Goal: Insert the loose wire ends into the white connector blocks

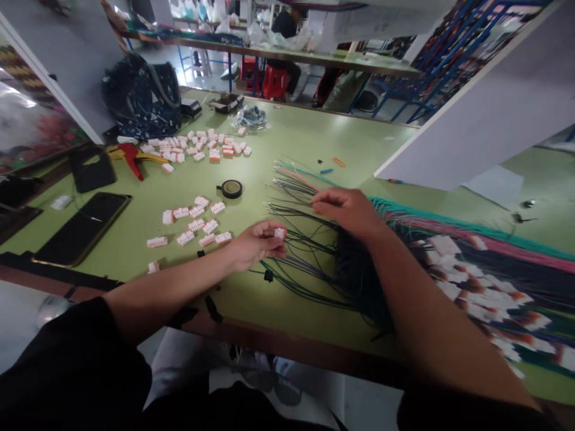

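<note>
My left hand (260, 244) holds a small white connector (279, 233) between thumb and fingers, near the middle of the green table (251, 305). Over the fanned-out wire ends, my right hand (341, 209) is closed, fingertips together near dark wires (291, 209); what it pinches is too small to make out. Green wires (314, 296) spread below both hands. Several white and orange connectors (196, 225) lie left of my left hand, with a larger group (214, 154) farther back.
A black tape roll (232, 189), a phone (83, 229) and red-yellow pliers (132, 160) lie at the left. Behind them stands a dark patterned bag (141, 99). Wire bundles with connectors (480, 287) cover the right side. A white panel (485, 102) rises there. A person sits beyond.
</note>
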`<state>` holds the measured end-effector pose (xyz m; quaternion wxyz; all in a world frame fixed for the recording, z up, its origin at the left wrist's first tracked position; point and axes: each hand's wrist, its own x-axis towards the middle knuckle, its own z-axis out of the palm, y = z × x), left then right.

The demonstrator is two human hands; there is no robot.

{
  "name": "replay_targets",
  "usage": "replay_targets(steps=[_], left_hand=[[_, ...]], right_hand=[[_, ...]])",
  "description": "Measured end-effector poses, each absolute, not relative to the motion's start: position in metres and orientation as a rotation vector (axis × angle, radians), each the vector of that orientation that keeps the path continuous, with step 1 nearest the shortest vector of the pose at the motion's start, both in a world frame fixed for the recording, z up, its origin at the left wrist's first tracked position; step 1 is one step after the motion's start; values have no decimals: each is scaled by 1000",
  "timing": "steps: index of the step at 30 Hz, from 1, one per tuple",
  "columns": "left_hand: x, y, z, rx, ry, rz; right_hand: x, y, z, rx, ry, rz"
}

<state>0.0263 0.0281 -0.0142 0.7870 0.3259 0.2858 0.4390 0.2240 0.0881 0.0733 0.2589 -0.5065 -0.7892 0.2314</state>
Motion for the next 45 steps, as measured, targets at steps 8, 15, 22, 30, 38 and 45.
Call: replay_targets(steps=[8, 15, 22, 30, 38, 45], left_hand=[[22, 31, -16, 701, 577, 939], [20, 28, -12, 744, 573, 918], [20, 27, -9, 744, 556, 918], [22, 28, -11, 732, 584, 936], [27, 25, -12, 715, 690, 992], [28, 23, -12, 716, 750, 1026]], right_hand=[[201, 61, 52, -1041, -2375, 493], [206, 60, 47, -1111, -2406, 557], [202, 56, 48, -1262, -2399, 520], [197, 48, 51, -1415, -2516, 248], [192, 46, 48, -1390, -2547, 181], [185, 43, 45, -1476, -2469, 313]])
